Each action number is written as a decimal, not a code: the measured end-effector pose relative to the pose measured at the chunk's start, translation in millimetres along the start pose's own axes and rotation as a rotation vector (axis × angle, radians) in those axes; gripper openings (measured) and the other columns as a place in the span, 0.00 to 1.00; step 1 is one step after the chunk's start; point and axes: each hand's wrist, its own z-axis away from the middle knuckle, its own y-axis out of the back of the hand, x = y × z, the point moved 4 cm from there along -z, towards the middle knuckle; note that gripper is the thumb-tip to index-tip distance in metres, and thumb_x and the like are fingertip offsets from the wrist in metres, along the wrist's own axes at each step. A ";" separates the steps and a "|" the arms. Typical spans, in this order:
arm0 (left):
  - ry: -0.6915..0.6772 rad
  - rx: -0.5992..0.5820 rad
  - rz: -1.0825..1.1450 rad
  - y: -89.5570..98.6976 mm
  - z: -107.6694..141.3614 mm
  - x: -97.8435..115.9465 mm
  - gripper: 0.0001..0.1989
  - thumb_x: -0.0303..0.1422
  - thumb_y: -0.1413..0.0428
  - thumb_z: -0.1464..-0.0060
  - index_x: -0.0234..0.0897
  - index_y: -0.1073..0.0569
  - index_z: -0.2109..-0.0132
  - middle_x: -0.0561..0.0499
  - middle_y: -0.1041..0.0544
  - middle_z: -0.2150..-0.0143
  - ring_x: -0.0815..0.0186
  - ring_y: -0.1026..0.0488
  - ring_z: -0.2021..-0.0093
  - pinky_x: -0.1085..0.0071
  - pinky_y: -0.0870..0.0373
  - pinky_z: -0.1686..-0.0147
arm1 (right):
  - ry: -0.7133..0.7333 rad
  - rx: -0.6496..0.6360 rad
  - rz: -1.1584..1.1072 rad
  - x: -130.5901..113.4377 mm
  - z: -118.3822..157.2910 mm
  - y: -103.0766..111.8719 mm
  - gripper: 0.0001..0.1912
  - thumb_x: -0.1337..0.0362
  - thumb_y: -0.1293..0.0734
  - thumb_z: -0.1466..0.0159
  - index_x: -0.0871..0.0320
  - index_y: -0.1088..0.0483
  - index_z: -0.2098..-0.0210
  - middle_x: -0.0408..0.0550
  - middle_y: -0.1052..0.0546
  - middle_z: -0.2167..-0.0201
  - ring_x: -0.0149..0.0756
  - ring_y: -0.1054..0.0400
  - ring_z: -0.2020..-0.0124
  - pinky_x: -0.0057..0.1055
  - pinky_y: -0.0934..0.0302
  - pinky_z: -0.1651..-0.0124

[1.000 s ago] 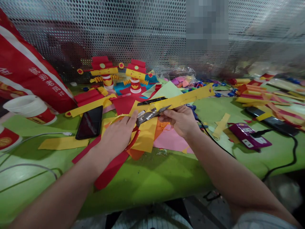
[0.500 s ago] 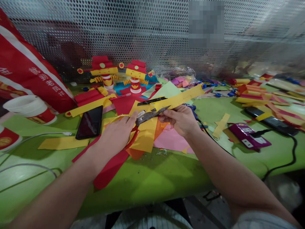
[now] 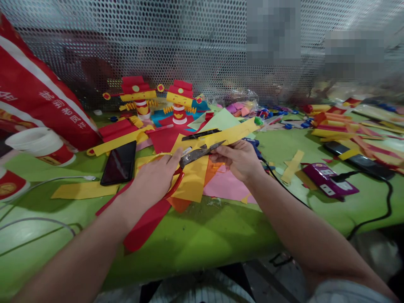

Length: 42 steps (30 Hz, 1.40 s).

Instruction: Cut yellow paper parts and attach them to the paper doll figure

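Long yellow paper strip [image 3: 233,134] is pinched by the right hand [image 3: 238,160], running up and away from it. Left hand [image 3: 156,176] grips red-handled metal scissors [image 3: 197,153], blades slightly parted against the strip between both hands.

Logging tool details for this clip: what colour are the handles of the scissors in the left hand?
Red; the scissors have looped red handles under the left hand, seen in the head view.

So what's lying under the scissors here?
Under the scissors lie loose paper sheets: a yellow sheet, orange and pink beside it. The left hand covers the red handles and whatever lies beneath them.
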 end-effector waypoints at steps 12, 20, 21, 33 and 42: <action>-0.019 -0.017 0.053 -2.0 0.0 0.3 0.31 0.20 0.59 0.47 0.33 0.50 0.36 0.40 0.27 0.50 0.59 0.26 0.57 0.62 0.29 0.59 | 0.074 0.022 -0.005 2.3 0.9 0.0 0.12 0.61 0.24 0.61 0.58 0.25 0.77 0.43 0.22 0.80 0.31 0.29 0.81 0.28 0.31 0.76; 0.010 -0.044 0.105 1.5 -0.7 0.6 0.29 0.21 0.58 0.47 0.32 0.48 0.37 0.39 0.28 0.49 0.57 0.27 0.55 0.61 0.30 0.57 | 0.109 0.059 -0.091 2.0 2.5 2.6 0.14 0.54 0.28 0.54 0.58 0.30 0.82 0.44 0.26 0.86 0.38 0.28 0.81 0.33 0.32 0.75; 0.011 -0.034 0.101 1.2 -0.5 0.2 0.29 0.21 0.58 0.47 0.31 0.48 0.37 0.39 0.28 0.50 0.57 0.26 0.55 0.61 0.30 0.57 | 0.106 0.077 -0.113 1.6 2.1 3.3 0.14 0.54 0.28 0.54 0.58 0.30 0.82 0.44 0.26 0.86 0.38 0.28 0.81 0.33 0.32 0.75; -0.017 0.036 0.337 -8.7 -1.7 0.3 0.30 0.21 0.59 0.47 0.32 0.48 0.37 0.42 0.27 0.49 0.60 0.26 0.54 0.61 0.31 0.53 | 0.133 0.088 -0.176 4.8 6.2 -2.9 0.11 0.56 0.26 0.56 0.55 0.28 0.76 0.39 0.23 0.79 0.35 0.26 0.75 0.30 0.32 0.70; -0.020 0.085 0.511 -10.3 2.1 3.4 0.32 0.21 0.58 0.50 0.33 0.47 0.36 0.42 0.25 0.50 0.61 0.25 0.57 0.65 0.28 0.60 | 0.151 0.016 -0.186 11.0 12.2 -13.3 0.10 0.55 0.29 0.52 0.51 0.29 0.73 0.39 0.22 0.74 0.36 0.25 0.68 0.33 0.32 0.64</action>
